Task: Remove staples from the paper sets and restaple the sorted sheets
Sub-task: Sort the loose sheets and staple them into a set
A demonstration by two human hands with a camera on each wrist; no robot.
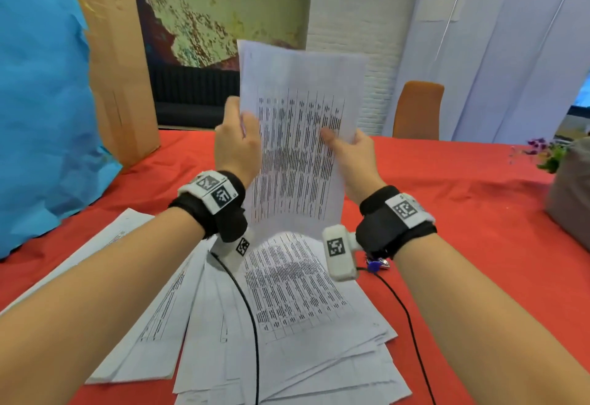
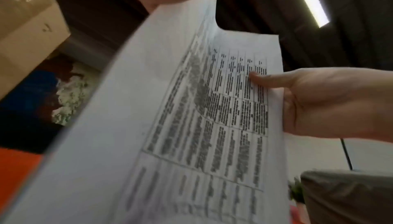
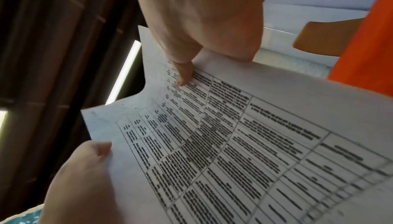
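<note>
Holding a printed paper set (image 1: 297, 136) upright above the red table (image 1: 463, 200), both hands grip its side edges. Left hand (image 1: 236, 146) pinches the left edge, thumb in front, fingers curled behind. Right hand (image 1: 351, 155) grasps the right edge, thumb (image 2: 274, 80) pressed on the printed table, fingers behind the sheet. Loose printed sheets (image 1: 287, 315) lie fanned on the table below the wrists. A small blue tool (image 1: 376, 265) sits beside them, too hidden to identify. Cardboard box (image 1: 118, 63) stands far left.
</note>
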